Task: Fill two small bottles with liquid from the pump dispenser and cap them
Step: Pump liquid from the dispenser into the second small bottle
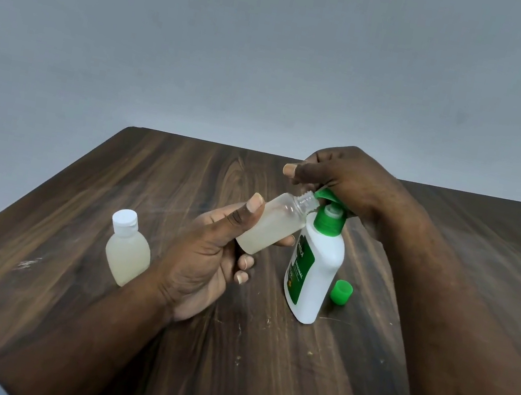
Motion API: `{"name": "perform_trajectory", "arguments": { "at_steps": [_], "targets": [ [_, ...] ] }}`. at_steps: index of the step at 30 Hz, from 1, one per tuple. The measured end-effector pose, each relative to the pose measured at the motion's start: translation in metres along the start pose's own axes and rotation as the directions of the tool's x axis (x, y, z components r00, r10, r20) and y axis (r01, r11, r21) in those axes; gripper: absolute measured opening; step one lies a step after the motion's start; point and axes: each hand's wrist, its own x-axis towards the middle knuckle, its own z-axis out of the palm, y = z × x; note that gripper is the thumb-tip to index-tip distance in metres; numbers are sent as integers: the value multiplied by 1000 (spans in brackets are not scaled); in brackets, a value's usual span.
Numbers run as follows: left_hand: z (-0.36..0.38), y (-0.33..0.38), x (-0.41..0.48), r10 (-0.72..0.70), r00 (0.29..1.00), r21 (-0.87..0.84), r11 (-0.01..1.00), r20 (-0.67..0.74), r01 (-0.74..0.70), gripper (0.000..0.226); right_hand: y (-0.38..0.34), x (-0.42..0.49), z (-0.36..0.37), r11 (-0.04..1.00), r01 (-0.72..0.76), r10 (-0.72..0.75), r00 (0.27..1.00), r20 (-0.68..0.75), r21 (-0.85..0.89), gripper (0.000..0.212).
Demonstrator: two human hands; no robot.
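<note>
1. While tilting its mouth to the green pump head (325, 194), clamps small uncapped translucent plastic bottle (276, 228) in left grip (206, 257).
2. Curls right grip (351, 185) over that head, atop white pump dispenser (314, 276).
3. Has white-capped translucent bottle (127, 254) standing on dark wooden worktop (256, 370), loose green cap (341, 292) just beside dispenser.

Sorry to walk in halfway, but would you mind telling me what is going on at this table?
A person is filling small bottles from a white pump dispenser. The left hand grips an open bottle, tilted so its mouth meets the green nozzle; it already holds some pale liquid. The right hand rests on the pump head. A second bottle, filled and white-capped, stands on the table to the left. A loose green cap lies beside the dispenser.
</note>
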Motion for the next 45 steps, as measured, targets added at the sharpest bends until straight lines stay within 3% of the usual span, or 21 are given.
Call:
{"name": "perform_trajectory", "arguments": {
  "at_steps": [7, 13, 19, 32, 45],
  "targets": [
    [-3, 0, 0, 6, 1000, -8, 1000, -7, -6, 44, 1, 0, 6, 999, -30, 32, 999, 44, -27, 24],
    [-2, -1, 0, -2, 1000, -5, 1000, -5, 2, 45, 1, -1, 3, 999, -15, 16, 1000, 20, -40, 30],
    [0, 1, 0, -3, 1000, -3, 1000, -15, 3, 33, -1, -1, 2, 1000, -10, 11, 1000, 7, -24, 35],
    [0, 0, -1, 5, 1000, 11, 1000, -1, -5, 47, -2, -1, 1, 1000, -11, 11, 1000, 5, -5, 22],
    [0, 0, 0, -9, 1000, -9, 1000, -5, 9, 48, 2, 1, 4, 997, -19, 21, 999, 26, -76, 24]
  ]
}}
